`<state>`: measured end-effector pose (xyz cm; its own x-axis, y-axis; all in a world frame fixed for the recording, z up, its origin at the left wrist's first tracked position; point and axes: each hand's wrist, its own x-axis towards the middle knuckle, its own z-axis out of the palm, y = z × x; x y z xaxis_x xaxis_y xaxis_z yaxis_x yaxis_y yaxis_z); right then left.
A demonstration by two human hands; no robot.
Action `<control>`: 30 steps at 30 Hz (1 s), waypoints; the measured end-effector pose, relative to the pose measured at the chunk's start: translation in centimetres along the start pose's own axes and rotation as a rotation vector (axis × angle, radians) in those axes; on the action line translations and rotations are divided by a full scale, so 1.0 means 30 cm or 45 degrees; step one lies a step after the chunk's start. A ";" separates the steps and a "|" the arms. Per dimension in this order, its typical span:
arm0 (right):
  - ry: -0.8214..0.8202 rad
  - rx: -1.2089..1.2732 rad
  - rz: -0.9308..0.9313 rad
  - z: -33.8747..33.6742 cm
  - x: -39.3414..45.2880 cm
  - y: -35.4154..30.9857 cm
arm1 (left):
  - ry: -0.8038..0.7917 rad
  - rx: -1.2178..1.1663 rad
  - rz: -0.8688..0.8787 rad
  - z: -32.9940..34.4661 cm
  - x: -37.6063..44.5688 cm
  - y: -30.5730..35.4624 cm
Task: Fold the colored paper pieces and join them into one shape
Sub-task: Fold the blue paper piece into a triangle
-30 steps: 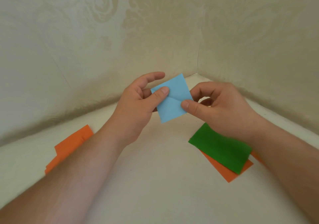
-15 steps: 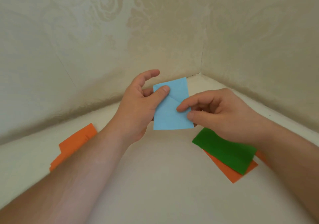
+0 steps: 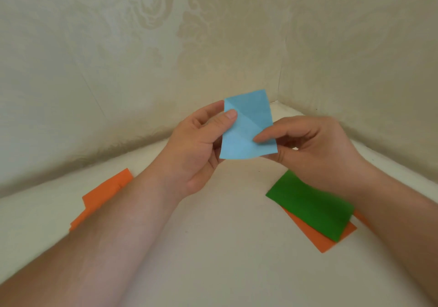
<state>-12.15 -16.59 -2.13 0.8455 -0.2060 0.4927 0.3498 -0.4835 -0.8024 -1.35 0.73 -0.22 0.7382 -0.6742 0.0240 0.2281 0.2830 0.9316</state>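
Above a pale tabletop [image 3: 213,247] set into a corner of damask-patterned walls [image 3: 118,58], you hold a light blue paper [image 3: 246,129] up between both hands. Your left hand [image 3: 199,145] pinches its left edge, thumb flat on the front; your right hand [image 3: 312,145] pinches the lower right corner, forefinger on the face, the other fingers curled behind.

The blue piece is a matte, thin rectangle crossed by diagonal creases, so folding looks begun but unfinished. On the table lie a glossy dark green sheet [image 3: 310,205], slightly bowed, overlapping an orange sheet [image 3: 324,238] near your right forearm, and a stepped orange piece [image 3: 104,193], seemingly already folded, beside your left. Nothing is yet joined; by this showing most of the task remains.
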 end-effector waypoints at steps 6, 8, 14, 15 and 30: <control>0.126 0.066 0.016 -0.013 0.009 0.001 | -0.053 0.144 -0.119 -0.013 -0.001 -0.011; 0.122 -0.017 0.038 -0.014 0.010 0.011 | -0.043 0.171 -0.117 -0.013 -0.003 -0.011; 0.117 -0.181 -0.035 -0.021 0.011 0.021 | -0.025 0.185 -0.160 -0.005 -0.008 -0.013; 0.126 -0.176 -0.033 -0.021 0.011 0.023 | -0.008 0.182 -0.162 -0.004 -0.008 -0.012; 0.279 0.353 0.255 0.006 0.028 -0.020 | 0.064 0.640 0.395 0.018 -0.024 -0.050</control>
<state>-11.57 -16.33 -1.29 0.8124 -0.4638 0.3535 0.3077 -0.1739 -0.9355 -2.57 0.41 -1.44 0.7541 -0.5750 0.3172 -0.3230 0.0958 0.9415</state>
